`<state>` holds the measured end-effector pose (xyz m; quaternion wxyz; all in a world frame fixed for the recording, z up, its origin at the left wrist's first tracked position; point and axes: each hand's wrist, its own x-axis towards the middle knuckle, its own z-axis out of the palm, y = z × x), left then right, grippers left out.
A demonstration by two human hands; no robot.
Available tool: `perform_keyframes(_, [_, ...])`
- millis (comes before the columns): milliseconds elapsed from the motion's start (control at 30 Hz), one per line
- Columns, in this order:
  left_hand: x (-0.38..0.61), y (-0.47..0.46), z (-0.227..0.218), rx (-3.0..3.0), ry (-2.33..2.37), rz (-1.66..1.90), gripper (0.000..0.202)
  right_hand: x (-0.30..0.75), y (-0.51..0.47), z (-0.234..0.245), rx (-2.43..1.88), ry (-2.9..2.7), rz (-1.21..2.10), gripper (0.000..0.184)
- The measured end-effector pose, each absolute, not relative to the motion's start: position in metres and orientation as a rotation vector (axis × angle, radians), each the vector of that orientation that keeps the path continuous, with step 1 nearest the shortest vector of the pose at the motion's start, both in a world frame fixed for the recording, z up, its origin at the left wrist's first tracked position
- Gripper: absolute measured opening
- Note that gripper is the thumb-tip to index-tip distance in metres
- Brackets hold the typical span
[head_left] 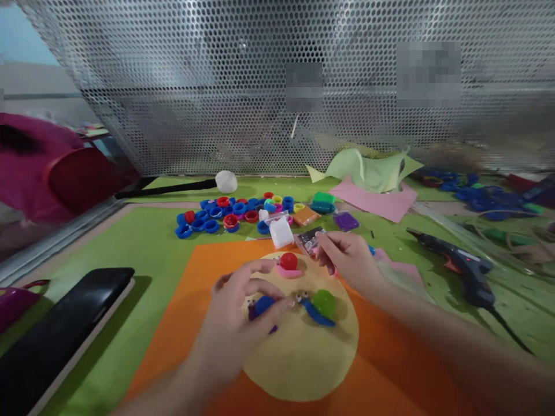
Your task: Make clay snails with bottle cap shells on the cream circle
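Note:
A yellow paper circle (303, 352) lies on an orange sheet (182, 329) in front of me. Three clay snails with bottle-cap shells sit on it: blue (262, 305), green (323, 303) and red on pink (288, 263). My left hand (240, 320) curls its fingers around the blue snail, thumb and fingertips pinching its sides. My right hand (347, 257) is closed in a pinch on a small clear packet (309, 240) of clay at the circle's far edge.
Blue and red bottle caps (225, 216) and small clay packets (327, 208) lie behind. A black glue gun (459, 266) rests at right, a black case (65, 329) at left. Pink and green paper (373, 179) sits by the perforated metal screen (277, 86). A person in magenta (30, 167) is at far left.

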<state>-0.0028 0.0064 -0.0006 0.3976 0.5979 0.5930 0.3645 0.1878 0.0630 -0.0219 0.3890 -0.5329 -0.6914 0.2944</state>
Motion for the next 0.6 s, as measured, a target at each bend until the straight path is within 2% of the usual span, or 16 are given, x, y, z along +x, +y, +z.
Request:
perform_keyframes(300, [0.019, 0.023, -0.014, 1.924, 1.558, 0.763, 0.031, 0.192, 0.072, -0.042, -1.327, -1.858, 0.536, 0.042])
perform_keyframes(600, [0.018, 0.023, -0.033, 2.189, 1.522, 0.778, 0.034, 0.193, 0.074, -0.045, -1.311, -1.910, 0.416, 0.042])
